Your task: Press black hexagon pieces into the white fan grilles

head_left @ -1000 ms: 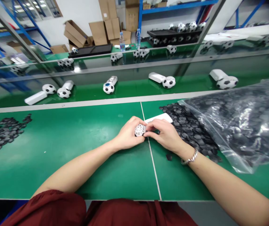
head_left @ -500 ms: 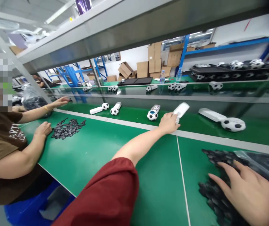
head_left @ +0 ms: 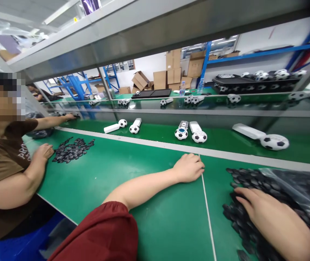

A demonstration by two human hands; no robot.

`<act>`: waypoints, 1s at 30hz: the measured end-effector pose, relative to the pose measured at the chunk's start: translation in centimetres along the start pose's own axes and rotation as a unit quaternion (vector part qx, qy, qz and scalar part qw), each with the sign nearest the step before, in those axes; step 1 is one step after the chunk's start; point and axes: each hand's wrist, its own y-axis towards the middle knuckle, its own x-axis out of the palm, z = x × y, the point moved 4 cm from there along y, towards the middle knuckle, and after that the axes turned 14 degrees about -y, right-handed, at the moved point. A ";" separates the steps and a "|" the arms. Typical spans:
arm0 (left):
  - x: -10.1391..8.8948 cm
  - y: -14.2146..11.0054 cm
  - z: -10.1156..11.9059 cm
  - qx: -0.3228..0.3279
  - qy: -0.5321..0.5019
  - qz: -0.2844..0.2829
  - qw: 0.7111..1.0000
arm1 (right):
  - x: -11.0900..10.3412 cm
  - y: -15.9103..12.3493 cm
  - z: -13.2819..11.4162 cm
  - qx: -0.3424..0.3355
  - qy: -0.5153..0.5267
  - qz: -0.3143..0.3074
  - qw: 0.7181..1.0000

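Note:
My left hand [head_left: 189, 167] rests at the pale seam of the green table, its fingers curled and nothing visible in them. Just beyond it, a white stick with a football-shaped head [head_left: 199, 136] lies on the green belt. Beside that lies a similar one with an opened handle and a blue round spot [head_left: 181, 134]. My right hand [head_left: 271, 214] is over a pile of small black disc-like pieces [head_left: 242, 221]. Its thumb and forefinger come close together at the pile's left side, seemingly on one black piece; the other fingers are hidden.
A clear plastic bag of black pieces [head_left: 296, 185] lies right. More football-headed sticks [head_left: 274, 141] are on the belt. At left a co-worker [head_left: 11, 152] reaches toward the belt, beside another black pile [head_left: 72, 149]. A metal shelf beam [head_left: 133, 40] crosses overhead.
My left hand has let go of the white football-headed stick on the belt and drawn back to the table. My right hand's spread fingers have come together at the pile.

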 end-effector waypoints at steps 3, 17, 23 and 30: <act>-0.1 0.0 0.4 0.002 0.013 -0.026 1.000 | -0.9 0.7 -1.3 -0.027 -0.006 -0.059 0.998; -0.7 0.1 0.0 -0.019 0.038 -0.001 0.999 | -4.1 2.3 -3.6 -0.022 0.068 -0.091 0.993; -0.9 -1.1 0.2 -0.043 0.039 0.008 0.998 | -3.3 2.4 -3.9 -0.050 0.127 -0.040 0.990; -1.7 -3.6 1.7 -0.045 0.001 0.014 0.999 | -11.3 3.0 -0.3 0.028 0.239 0.070 0.968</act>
